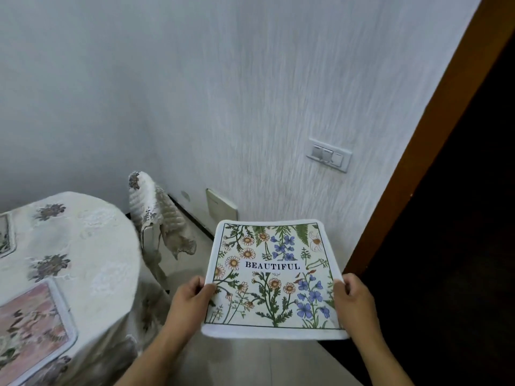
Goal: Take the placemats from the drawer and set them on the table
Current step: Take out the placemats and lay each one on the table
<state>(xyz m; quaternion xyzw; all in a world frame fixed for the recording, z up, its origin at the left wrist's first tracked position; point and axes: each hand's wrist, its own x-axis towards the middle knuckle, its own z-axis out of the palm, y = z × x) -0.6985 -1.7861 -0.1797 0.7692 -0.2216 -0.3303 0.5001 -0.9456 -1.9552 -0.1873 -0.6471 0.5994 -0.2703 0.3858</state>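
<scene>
Fingers [208,288] on placemat [271,277] side edges, midair.

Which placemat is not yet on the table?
The BEAUTIFUL placemat, held by both hands; the pink placemat and the edge placemat already lie there.

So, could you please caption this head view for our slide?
Both hands, left and right, hold a floral placemat beside the cloth-covered table.

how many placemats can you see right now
3. The floral "BEAUTIFUL" placemat is held between the left hand and right hand. A pink placemat and a cropped placemat lie on the table. More may be off-frame.
</scene>
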